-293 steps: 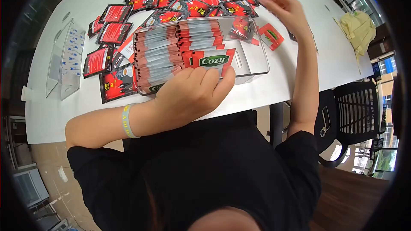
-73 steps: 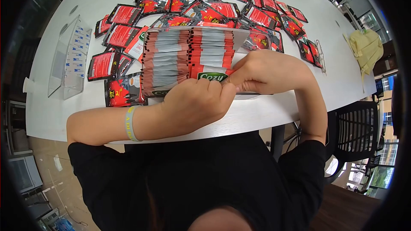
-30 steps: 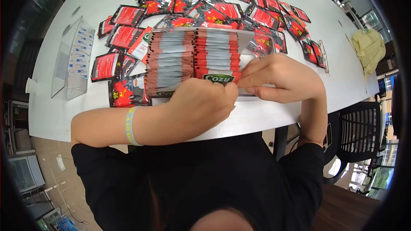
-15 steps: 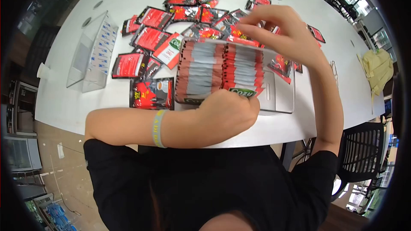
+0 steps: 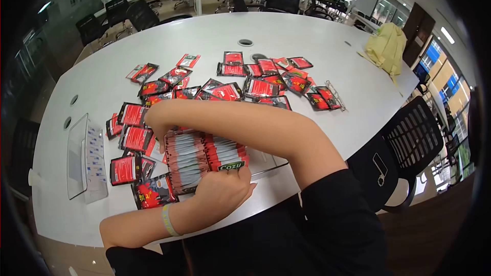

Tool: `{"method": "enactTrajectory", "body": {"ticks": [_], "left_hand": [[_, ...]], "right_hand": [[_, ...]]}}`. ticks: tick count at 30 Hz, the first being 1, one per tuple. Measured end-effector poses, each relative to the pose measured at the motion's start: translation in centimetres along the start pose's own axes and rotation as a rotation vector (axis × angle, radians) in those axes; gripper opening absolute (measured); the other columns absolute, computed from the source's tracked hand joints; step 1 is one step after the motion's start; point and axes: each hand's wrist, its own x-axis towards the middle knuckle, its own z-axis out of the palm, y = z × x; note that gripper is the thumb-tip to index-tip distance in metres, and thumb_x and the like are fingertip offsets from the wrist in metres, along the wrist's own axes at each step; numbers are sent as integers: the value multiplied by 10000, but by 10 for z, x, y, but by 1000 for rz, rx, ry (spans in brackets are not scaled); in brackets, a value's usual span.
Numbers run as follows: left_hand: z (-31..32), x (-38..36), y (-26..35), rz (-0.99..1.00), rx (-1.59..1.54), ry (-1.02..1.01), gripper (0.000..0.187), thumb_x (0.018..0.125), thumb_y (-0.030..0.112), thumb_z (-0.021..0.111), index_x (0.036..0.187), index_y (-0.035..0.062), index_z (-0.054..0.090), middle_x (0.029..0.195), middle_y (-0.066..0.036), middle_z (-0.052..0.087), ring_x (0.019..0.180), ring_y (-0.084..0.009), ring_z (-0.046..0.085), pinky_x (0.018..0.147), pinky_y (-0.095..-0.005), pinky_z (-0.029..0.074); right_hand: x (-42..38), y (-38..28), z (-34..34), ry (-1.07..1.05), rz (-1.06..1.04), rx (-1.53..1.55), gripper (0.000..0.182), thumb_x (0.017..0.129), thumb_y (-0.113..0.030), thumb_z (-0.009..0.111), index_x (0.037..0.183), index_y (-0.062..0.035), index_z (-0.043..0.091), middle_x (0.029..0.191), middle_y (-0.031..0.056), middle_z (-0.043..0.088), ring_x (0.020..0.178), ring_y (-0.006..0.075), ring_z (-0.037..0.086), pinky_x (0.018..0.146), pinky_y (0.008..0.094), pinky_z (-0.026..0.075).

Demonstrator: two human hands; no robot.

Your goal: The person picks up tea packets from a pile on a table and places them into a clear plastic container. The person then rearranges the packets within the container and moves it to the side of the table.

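Note:
A clear plastic box [image 5: 263, 161] near the table's front edge holds two rows of upright red-and-silver sachets [image 5: 186, 156], with a green "Cozy" sachet [image 5: 231, 166] at the front. My left hand [image 5: 222, 194] is closed over the box's near wall beside that sachet, its fingertips hidden inside. Crossing above the box, my right arm brings my right hand [image 5: 159, 115] to the box's far-left corner. Its fingers point down, stretched out beside a red-and-white sachet [image 5: 157, 149] and a red-black sachet [image 5: 134, 115]. They are partly hidden by the hand itself.
Many loose red-and-black sachets [image 5: 261, 87] spread across the white table [image 5: 194, 41]. A second clear box [image 5: 94, 158] with blue markings stands at the left. A yellow bag [image 5: 384, 48] lies at the far right, near a black chair [image 5: 409, 133].
My right hand has swung from the right side across the box to its left end. The head view has tilted up and turned right. My left hand stays at the box's near wall.

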Motion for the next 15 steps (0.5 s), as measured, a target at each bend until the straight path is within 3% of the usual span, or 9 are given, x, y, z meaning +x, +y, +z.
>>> {"method": "enactTrajectory", "body": {"ticks": [4,8,11,12,14,15], "left_hand": [[0,0,-1,19,12,-5,346,855,357,691,750,79,516,543,-38,573,449,-178,602,394,-307,459],[0,1,-1,14,33,-7,346,851,358,695,755,77,516,547,-45,578,456,-185,609,407,-311,468],[5,0,-3,47,3,70,337,842,350,694,776,68,522,551,-58,586,468,-210,619,429,-324,484],[5,0,-3,43,-15,84,332,841,346,692,784,64,526,552,-63,589,471,-218,621,435,-329,488],[5,0,-1,10,-21,69,282,843,298,672,795,56,536,552,-73,593,465,-221,616,422,-341,478],[3,1,1,-3,-39,77,241,834,256,666,792,56,538,550,-77,594,461,-216,613,412,-344,470]], "right_hand": [[9,0,6,13,-13,16,650,567,-480,917,979,-4,751,961,145,731,902,300,705,761,404,549],[11,8,13,89,-20,78,524,603,-345,903,947,8,723,931,166,719,915,332,691,771,427,537],[-6,13,16,523,-99,255,570,638,-225,862,1094,-6,599,1055,194,683,1005,379,651,849,452,519],[-24,12,8,576,-59,368,654,644,-223,860,1192,-17,567,1108,207,668,1044,389,638,888,463,508],[-55,19,5,914,-151,356,717,701,-225,840,1318,-46,520,1126,243,655,1084,381,632,910,441,508],[-71,24,6,1045,-146,430,667,663,-228,841,1245,-61,561,1055,229,669,992,391,653,864,440,525]]}}
